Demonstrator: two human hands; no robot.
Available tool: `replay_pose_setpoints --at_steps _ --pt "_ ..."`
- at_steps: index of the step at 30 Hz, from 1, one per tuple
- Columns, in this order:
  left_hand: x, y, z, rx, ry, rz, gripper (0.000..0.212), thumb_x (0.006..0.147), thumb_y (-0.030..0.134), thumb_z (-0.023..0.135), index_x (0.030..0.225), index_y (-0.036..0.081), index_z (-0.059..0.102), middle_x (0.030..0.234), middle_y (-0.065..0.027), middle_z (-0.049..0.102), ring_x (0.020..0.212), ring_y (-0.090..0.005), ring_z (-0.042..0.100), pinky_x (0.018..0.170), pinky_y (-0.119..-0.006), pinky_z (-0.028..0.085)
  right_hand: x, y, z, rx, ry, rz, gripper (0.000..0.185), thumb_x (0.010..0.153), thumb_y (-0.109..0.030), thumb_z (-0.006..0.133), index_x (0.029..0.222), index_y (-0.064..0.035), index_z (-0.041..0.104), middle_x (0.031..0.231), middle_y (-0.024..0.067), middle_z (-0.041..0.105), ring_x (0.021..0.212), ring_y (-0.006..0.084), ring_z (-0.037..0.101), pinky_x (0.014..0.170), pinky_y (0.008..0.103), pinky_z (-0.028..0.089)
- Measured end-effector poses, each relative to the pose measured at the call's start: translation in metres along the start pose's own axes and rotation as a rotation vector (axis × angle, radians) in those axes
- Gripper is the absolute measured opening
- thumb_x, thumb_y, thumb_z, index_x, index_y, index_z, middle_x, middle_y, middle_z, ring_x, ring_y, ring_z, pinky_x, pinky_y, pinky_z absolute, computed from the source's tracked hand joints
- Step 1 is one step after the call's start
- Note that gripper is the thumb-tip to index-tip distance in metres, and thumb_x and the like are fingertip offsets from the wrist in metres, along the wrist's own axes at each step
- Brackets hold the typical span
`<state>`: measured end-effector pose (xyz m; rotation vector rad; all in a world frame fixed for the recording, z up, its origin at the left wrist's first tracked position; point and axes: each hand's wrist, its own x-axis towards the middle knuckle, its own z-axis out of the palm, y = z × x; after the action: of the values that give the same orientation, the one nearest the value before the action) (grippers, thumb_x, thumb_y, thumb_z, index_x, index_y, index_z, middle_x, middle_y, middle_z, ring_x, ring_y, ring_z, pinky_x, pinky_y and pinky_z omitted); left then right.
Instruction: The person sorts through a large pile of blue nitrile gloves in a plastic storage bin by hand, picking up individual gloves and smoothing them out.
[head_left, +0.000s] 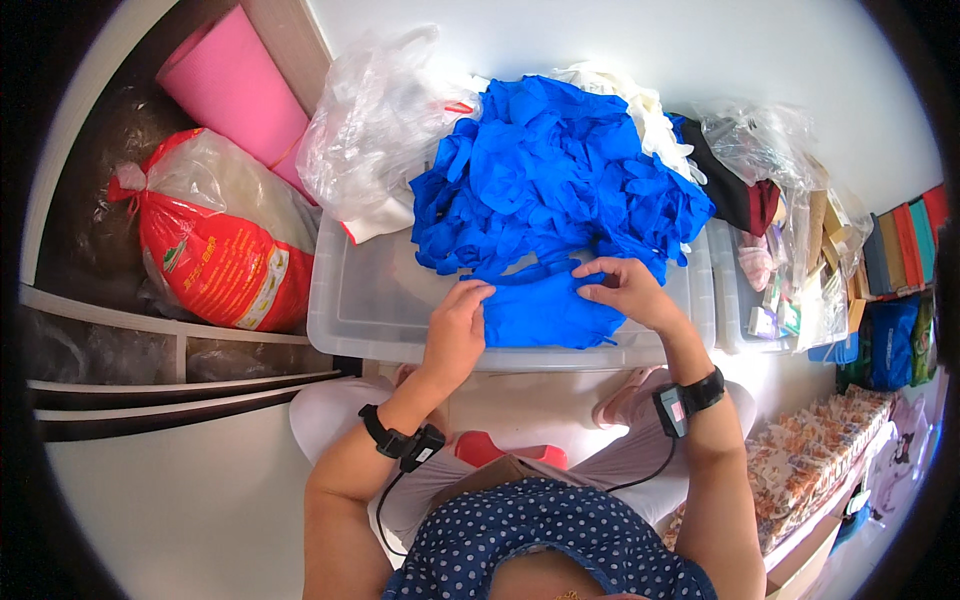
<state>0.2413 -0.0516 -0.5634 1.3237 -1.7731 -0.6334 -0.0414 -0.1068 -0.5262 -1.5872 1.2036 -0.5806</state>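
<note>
A blue disposable glove (544, 311) lies stretched near the front edge of a clear plastic bin lid (375, 300). My left hand (459, 322) grips its left end between thumb and fingers. At the opposite upper corner, my right hand (626, 289) pinches the blue material between thumb and forefinger. Just behind both hands rises a large heap of crumpled blue gloves (555, 172). Some white gloves (652, 120) show behind the heap, partly covered by it. Whether the held piece is one glove or several stacked together cannot be made out.
Left of the heap sits a crumpled clear plastic bag (375, 127). A red-and-clear sack (225, 247) and a rolled pink mat (232, 82) lie further left. To the right, a second bin (799, 341) holds small boxes beside black fabric (724, 180). A red stool (510, 450) shows below.
</note>
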Motion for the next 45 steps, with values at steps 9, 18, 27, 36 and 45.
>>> replay_pose_setpoints --at_steps 9,18,27,36,45 --pt "-0.001 0.000 -0.008 0.144 -0.071 -0.045 0.046 0.080 -0.001 0.065 0.125 -0.002 0.059 0.129 -0.0184 0.058 0.112 -0.0397 0.060 0.095 -0.043 0.050 0.017 0.016 0.018 -0.247 0.142 -0.147 0.029 0.080 -0.009 0.079 0.108 -0.0055 0.073 0.093 0.0091 0.069 0.071 0.0195 0.060 0.066 0.0315 0.050" --pt "0.000 0.000 -0.011 0.330 -0.157 -0.065 0.050 0.078 0.000 0.066 0.127 0.000 0.057 0.130 -0.0156 0.056 0.102 -0.0387 0.064 0.084 -0.046 0.054 0.019 0.019 0.022 -0.380 0.146 -0.215 0.036 0.076 -0.002 0.078 0.111 -0.0043 0.070 0.108 0.0129 0.067 0.090 0.0327 0.065 0.079 0.0371 0.053" --pt "0.001 0.001 -0.012 0.437 -0.206 -0.084 0.051 0.078 0.002 0.067 0.127 0.002 0.057 0.128 -0.0152 0.054 0.093 -0.0391 0.066 0.076 -0.047 0.055 0.020 0.026 0.026 -0.469 0.193 -0.272 0.034 0.077 0.001 0.072 0.111 -0.0022 0.069 0.113 0.0143 0.064 0.100 0.0354 0.063 0.088 0.0393 0.052" --pt "0.014 0.029 -0.004 0.295 0.019 0.353 0.044 0.080 0.005 0.069 0.123 0.001 0.060 0.128 -0.0191 0.054 0.114 -0.0374 0.058 0.095 -0.045 0.049 0.013 0.003 0.028 -0.579 0.399 -0.467 0.030 0.084 -0.007 0.069 0.112 -0.0008 0.067 0.115 0.0160 0.064 0.107 0.0358 0.059 0.093 0.0414 0.050" --pt "0.011 0.005 0.049 0.402 -0.230 0.323 0.060 0.089 0.012 0.061 0.139 -0.015 0.039 0.150 -0.0288 0.035 0.143 -0.0418 0.031 0.118 -0.052 0.025 -0.007 0.011 0.074 -0.926 0.134 -0.517 0.061 0.086 -0.019 0.066 0.141 0.0011 0.047 0.149 0.0163 0.043 0.145 0.0324 0.032 0.117 0.0499 0.028"
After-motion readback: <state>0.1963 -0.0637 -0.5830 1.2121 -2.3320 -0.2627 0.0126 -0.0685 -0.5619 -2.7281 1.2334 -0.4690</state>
